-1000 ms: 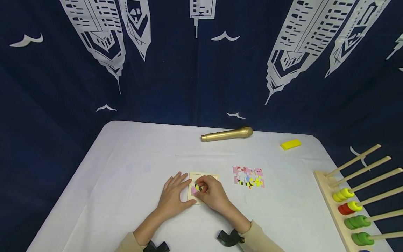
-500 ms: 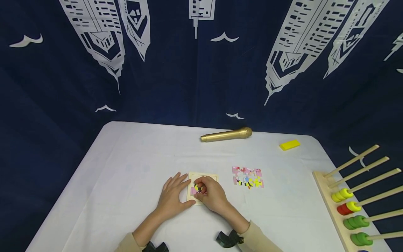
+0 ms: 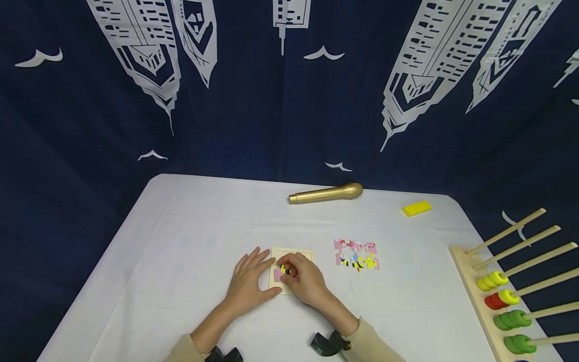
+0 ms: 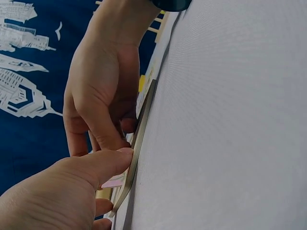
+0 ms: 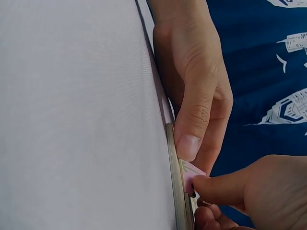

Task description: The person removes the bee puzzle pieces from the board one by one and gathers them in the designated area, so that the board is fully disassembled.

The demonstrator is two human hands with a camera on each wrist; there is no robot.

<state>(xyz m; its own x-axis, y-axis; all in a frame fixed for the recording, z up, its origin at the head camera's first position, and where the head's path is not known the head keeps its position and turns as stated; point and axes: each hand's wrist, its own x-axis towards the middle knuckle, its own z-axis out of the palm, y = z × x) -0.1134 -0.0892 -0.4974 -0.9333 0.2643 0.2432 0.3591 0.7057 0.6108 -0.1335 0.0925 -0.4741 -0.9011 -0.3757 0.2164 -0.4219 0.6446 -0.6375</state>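
My left sleeve [image 3: 183,350] and right sleeve [image 3: 373,342] are plain beige cloth, ending short of the wrists. A chunky black device sits at each wrist: the left device [image 3: 221,355] looks blocky and notched (the lower edge of the head view cuts it off), the right device [image 3: 328,344] curved. My left thumbnail [image 5: 188,145] is short, with rounded corners.

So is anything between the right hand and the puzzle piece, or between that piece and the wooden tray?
Nothing visible: the right hand pinches the puzzle piece at the wooden tray. The left hand touches the tray's left edge, clear of the piece. The piece's underside is hidden.
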